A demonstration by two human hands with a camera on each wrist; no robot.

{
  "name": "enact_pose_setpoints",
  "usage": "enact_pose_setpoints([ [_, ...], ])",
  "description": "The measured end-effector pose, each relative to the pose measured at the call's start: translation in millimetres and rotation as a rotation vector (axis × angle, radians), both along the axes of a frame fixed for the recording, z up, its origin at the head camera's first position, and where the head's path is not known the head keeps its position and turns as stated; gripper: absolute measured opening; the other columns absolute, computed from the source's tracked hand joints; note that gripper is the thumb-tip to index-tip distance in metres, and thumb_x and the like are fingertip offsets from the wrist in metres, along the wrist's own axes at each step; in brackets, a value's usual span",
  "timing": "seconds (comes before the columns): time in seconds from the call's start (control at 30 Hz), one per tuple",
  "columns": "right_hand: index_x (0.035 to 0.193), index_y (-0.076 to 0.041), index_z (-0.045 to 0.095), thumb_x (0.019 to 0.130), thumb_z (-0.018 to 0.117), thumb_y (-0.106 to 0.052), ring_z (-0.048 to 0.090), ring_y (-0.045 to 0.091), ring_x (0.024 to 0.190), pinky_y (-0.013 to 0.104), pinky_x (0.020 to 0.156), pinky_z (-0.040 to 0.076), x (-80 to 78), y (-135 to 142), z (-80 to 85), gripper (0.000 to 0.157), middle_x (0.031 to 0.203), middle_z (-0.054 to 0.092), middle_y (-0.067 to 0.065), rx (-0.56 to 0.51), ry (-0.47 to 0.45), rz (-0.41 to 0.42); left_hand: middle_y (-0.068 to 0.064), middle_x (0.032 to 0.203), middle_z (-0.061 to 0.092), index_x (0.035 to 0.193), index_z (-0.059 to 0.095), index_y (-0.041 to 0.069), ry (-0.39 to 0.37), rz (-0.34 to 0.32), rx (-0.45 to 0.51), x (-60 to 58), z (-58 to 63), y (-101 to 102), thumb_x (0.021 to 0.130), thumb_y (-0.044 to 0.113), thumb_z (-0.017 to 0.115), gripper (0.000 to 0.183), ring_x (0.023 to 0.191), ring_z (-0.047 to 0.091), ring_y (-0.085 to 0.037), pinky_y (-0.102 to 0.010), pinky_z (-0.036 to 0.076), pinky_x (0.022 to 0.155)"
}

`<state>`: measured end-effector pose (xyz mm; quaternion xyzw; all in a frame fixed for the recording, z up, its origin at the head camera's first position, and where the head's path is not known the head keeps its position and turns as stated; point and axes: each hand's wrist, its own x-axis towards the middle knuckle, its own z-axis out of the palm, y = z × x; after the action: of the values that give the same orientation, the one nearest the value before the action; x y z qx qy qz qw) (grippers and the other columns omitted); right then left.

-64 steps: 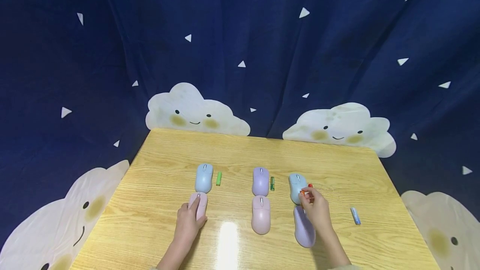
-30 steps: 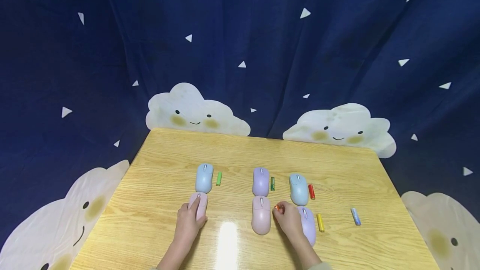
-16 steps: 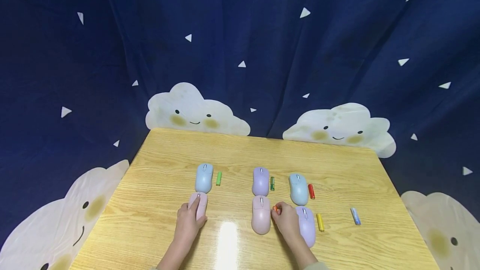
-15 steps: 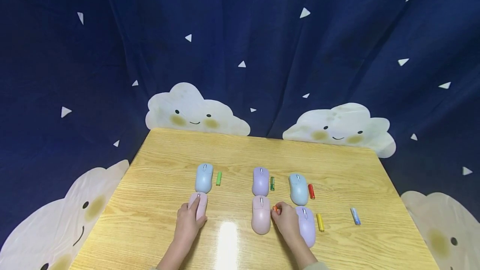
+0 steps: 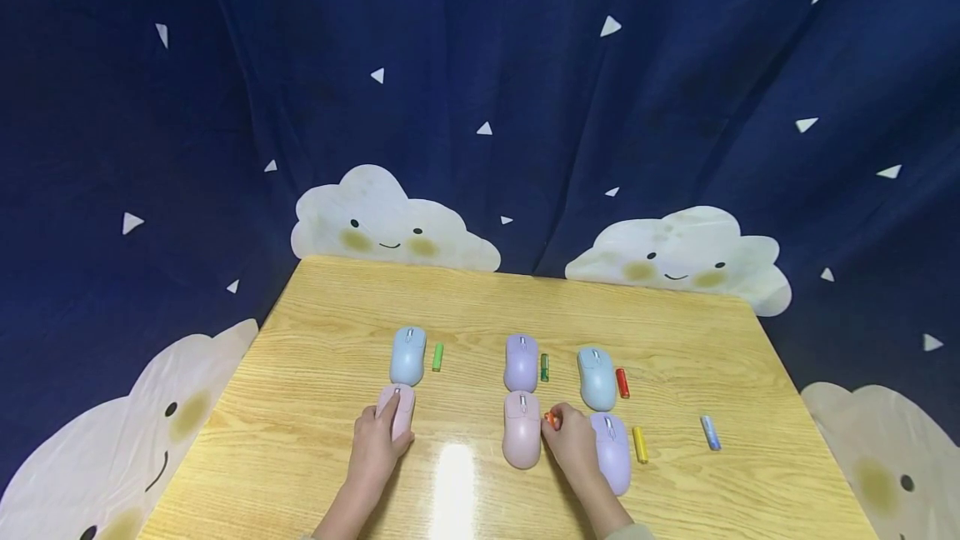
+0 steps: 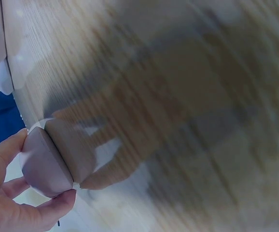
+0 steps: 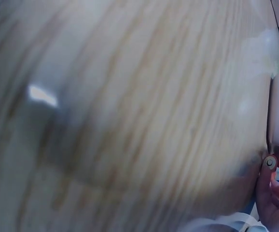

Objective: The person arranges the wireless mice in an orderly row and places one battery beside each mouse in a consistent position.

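My left hand (image 5: 373, 444) grips the near left pink computer mouse (image 5: 404, 413), thumb and fingers on its sides in the left wrist view. That mouse stands end to end with a light blue mouse (image 5: 408, 356). Between its fingertips my right hand (image 5: 576, 442) pinches an orange battery (image 5: 552, 420), low over the table and just right of the middle pink mouse (image 5: 522, 437). The battery's round end (image 7: 270, 162) shows in the right wrist view; the fingers cover most of its body. Behind the right hand lies a lilac mouse (image 5: 615, 461), partly covered by it.
Farther back are another lilac mouse (image 5: 521, 363) with a dark green battery (image 5: 545, 367), and a blue mouse (image 5: 597, 379) with a red one. A light green battery (image 5: 438, 357) lies left, a yellow battery (image 5: 641, 445) and a blue battery (image 5: 710, 432) right, on the wooden table (image 5: 300, 407).
My right hand has carried the orange battery leftward from the right-hand mice to beside the middle pink mouse, uncovering the yellow battery. Lately it hardly moves. The left hand stays on its mouse.
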<state>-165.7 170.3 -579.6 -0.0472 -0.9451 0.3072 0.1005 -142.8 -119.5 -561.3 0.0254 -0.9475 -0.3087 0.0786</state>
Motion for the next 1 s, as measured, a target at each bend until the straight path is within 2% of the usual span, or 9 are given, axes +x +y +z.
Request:
enact_pose_setpoints([
  [0.23, 0.092, 0.004, 0.065, 0.079, 0.065, -0.01, 0.041, 0.009, 0.051, 0.024, 0.044, 0.035, -0.5, 4.6, 7.9, 0.019, 0.06, 0.047, -0.002, -0.016, -0.027, 0.023, -0.031, 0.1, 0.053, 0.121, 0.055, -0.003, 0.03, -0.001, 0.002, 0.4, -0.6, 0.1, 0.066, 0.012, 0.08, 0.063, 0.089, 0.053, -0.042, -0.051, 0.048, 0.073],
  [0.4, 0.105, 0.003, 0.061, 0.081, 0.063, -0.007, 0.049, 0.011, 0.057, 0.024, 0.047, 0.041, -3.6, 18.9, 23.7, 0.026, 0.071, 0.053, 0.003, -0.03, 0.06, 0.049, -0.032, 0.101, 0.053, 0.122, 0.055, -0.003, 0.018, 0.002, 0.002, 0.0, -0.5, 0.5, 0.066, 0.012, 0.08, 0.064, 0.09, 0.053, -0.043, -0.051, 0.048, 0.074],
  [0.53, 0.117, 0.0, 0.055, 0.082, 0.062, -0.006, 0.058, 0.025, 0.078, 0.035, 0.06, 0.051, -9.2, 43.2, 34.5, 0.036, 0.092, 0.057, 0.014, -0.009, 0.154, 0.056, -0.032, 0.101, 0.053, 0.123, 0.054, -0.003, 0.014, 0.003, 0.007, -0.3, -0.2, 0.4, 0.066, 0.012, 0.08, 0.064, 0.09, 0.053, -0.043, -0.051, 0.048, 0.074],
  [0.7, 0.117, 0.002, 0.053, 0.081, 0.062, 0.0, 0.052, 0.04, 0.096, 0.051, 0.076, 0.047, -15.7, 85.0, 42.6, 0.038, 0.106, 0.053, 0.024, 0.053, 0.244, -0.02, -0.032, 0.101, 0.053, 0.122, 0.055, -0.003, 0.024, -0.002, 0.007, -0.2, -0.5, 0.6, 0.065, 0.012, 0.08, 0.064, 0.09, 0.053, -0.043, -0.051, 0.048, 0.073],
  [0.8, 0.119, 0.002, 0.052, 0.082, 0.06, 0.0, 0.046, 0.045, 0.102, 0.056, 0.08, 0.042, -16.2, 110.0, 47.5, 0.038, 0.111, 0.049, 0.027, 0.068, 0.209, -0.088, -0.032, 0.1, 0.053, 0.122, 0.055, -0.003, 0.025, -0.007, 0.003, -0.2, -1.0, 0.2, 0.065, 0.012, 0.08, 0.064, 0.088, 0.053, -0.042, -0.05, 0.049, 0.071],
  [1.0, 0.126, 0.004, 0.044, 0.087, 0.054, -0.003, 0.039, 0.049, 0.106, 0.059, 0.08, 0.04, -8.5, 152.7, 48.1, 0.042, 0.12, 0.039, 0.033, 0.104, 0.042, -0.168, -0.031, 0.099, 0.053, 0.123, 0.054, -0.003, 0.019, -0.017, 0.002, -0.1, -0.5, -1.2, 0.066, 0.013, 0.08, 0.065, 0.086, 0.053, -0.04, -0.048, 0.049, 0.069],
])
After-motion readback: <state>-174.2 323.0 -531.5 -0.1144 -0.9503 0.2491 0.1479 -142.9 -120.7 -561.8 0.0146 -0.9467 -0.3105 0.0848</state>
